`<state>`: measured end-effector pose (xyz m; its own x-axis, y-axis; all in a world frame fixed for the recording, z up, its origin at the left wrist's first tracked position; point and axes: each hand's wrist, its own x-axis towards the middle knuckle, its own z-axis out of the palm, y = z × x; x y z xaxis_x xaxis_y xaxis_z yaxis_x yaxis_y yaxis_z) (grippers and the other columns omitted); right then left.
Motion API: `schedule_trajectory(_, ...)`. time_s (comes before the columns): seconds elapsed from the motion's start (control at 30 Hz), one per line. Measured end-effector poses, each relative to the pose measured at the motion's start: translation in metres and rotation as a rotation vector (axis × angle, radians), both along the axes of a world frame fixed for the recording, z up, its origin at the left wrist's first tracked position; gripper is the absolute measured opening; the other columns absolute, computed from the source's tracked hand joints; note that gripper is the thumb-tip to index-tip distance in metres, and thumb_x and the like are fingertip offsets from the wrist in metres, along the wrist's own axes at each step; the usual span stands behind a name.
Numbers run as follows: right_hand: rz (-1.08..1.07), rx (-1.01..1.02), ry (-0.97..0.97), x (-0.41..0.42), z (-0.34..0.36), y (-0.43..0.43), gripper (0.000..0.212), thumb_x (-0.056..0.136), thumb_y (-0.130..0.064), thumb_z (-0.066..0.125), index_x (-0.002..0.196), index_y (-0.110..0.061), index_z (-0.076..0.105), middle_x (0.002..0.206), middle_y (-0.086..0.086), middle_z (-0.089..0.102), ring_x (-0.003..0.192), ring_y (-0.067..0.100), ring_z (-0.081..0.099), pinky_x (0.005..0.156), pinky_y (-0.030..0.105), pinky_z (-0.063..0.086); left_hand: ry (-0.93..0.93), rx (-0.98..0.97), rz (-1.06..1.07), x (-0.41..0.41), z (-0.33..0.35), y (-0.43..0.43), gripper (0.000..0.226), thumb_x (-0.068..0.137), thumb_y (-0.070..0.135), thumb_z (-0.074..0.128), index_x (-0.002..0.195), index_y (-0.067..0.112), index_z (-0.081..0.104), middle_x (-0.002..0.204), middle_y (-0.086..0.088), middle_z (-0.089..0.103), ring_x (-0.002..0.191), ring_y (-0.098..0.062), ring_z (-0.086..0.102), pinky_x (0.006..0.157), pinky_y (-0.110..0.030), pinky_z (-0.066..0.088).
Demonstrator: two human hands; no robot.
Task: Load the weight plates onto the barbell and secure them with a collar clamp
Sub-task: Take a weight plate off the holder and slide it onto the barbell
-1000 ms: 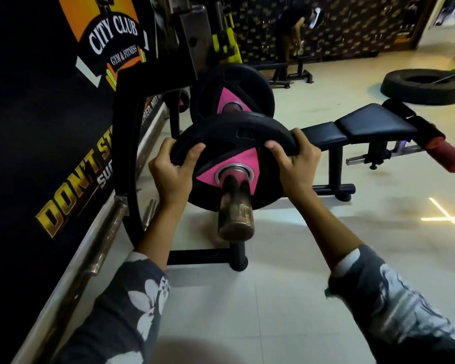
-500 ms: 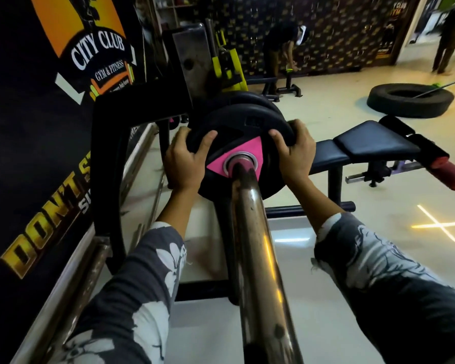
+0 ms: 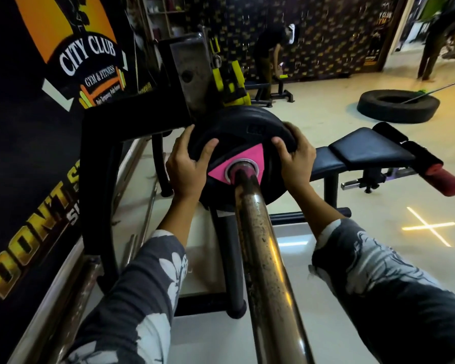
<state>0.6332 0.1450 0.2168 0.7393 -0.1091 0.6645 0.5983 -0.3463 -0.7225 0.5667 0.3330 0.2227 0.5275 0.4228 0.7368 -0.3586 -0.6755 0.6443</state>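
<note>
A black weight plate [image 3: 237, 132] with a pink triangle around its hub sits on the steel barbell sleeve [image 3: 260, 248], which runs from the bottom of the view up through the plate's centre hole. My left hand [image 3: 185, 166] grips the plate's left rim. Its right rim is held by my right hand [image 3: 296, 160]. The edge of another black plate shows directly behind this one. No collar clamp is visible.
A black rack frame [image 3: 100, 185] stands at the left against a banner wall. A black bench [image 3: 363, 151] with red roller pads sits to the right, a tyre [image 3: 398, 106] lies on the floor beyond, and a person [image 3: 271, 56] bends at the back.
The plate has slid from the sleeve's tip far inward along the bar, close to the plate behind it. Both hands stayed on its rim and went with it.
</note>
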Motion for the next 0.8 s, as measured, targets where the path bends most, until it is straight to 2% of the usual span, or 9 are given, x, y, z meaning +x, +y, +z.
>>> schedule_trajectory(0.1,0.036,-0.004,0.046,-0.005,0.005,-0.002,0.063,0.076,-0.057,0.049,0.117,-0.009,0.057,0.111,0.008,0.066,0.099,0.009,0.057,0.085,0.021,0.044,0.058,-0.048,-0.044,-0.006,0.006,-0.002,0.071,0.080,0.058,0.055,0.125,0.003,0.055,0.121,-0.016,0.062,0.115,-0.025,0.057,0.097,-0.030,0.046)
schedule_trajectory(0.17,0.082,0.009,0.110,-0.011,0.006,-0.004,0.060,0.079,-0.055,0.051,0.120,-0.011,0.052,0.116,0.006,0.062,0.103,0.010,0.055,0.090,0.028,0.047,0.140,-0.029,-0.050,-0.014,0.007,0.001,0.063,0.084,0.049,0.059,0.130,0.007,0.050,0.127,-0.013,0.059,0.119,-0.024,0.053,0.099,-0.029,0.043)
schedule_trajectory(0.23,0.088,0.003,0.126,-0.024,0.003,-0.006,0.058,0.084,-0.050,0.051,0.128,-0.013,0.044,0.128,0.007,0.054,0.113,0.012,0.050,0.097,0.031,0.043,0.202,0.058,-0.024,-0.026,0.006,0.002,0.060,0.090,0.046,0.055,0.136,0.009,0.043,0.136,-0.012,0.051,0.127,-0.024,0.046,0.101,-0.026,0.036)
schedule_trajectory(0.33,0.093,-0.042,0.105,-0.062,-0.004,-0.009,0.057,0.089,-0.044,0.048,0.136,-0.015,0.034,0.138,0.009,0.041,0.121,0.013,0.042,0.100,0.030,0.038,0.204,0.221,0.013,-0.064,0.000,-0.006,0.055,0.095,0.037,0.049,0.139,0.006,0.037,0.144,-0.016,0.041,0.134,-0.026,0.037,0.109,-0.034,0.031)
schedule_trajectory(0.43,0.108,-0.124,0.115,-0.110,-0.009,-0.015,0.058,0.093,-0.041,0.047,0.139,-0.010,0.031,0.145,0.012,0.032,0.132,0.024,0.035,0.111,0.039,0.032,0.264,0.334,0.008,-0.106,-0.006,-0.024,0.052,0.097,0.031,0.046,0.140,0.003,0.034,0.146,-0.017,0.038,0.136,-0.028,0.034,0.112,-0.042,0.030)
schedule_trajectory(0.63,0.176,-0.287,0.081,-0.231,-0.020,-0.050,0.065,0.089,-0.048,0.045,0.140,-0.011,0.028,0.144,0.012,0.036,0.134,0.024,0.033,0.112,0.043,0.029,0.335,0.377,-0.002,-0.217,-0.022,-0.072,0.054,0.096,0.037,0.045,0.141,0.008,0.033,0.147,-0.013,0.037,0.137,-0.026,0.033,0.112,-0.039,0.026)
schedule_trajectory(0.8,0.208,-0.370,0.045,-0.320,-0.026,-0.087,0.060,0.092,-0.043,0.047,0.139,-0.009,0.031,0.145,0.015,0.037,0.138,0.025,0.028,0.115,0.043,0.025,0.340,0.322,-0.029,-0.310,-0.027,-0.109,0.049,0.097,0.033,0.044,0.139,0.008,0.036,0.145,-0.012,0.040,0.135,-0.024,0.035,0.109,-0.035,0.030)
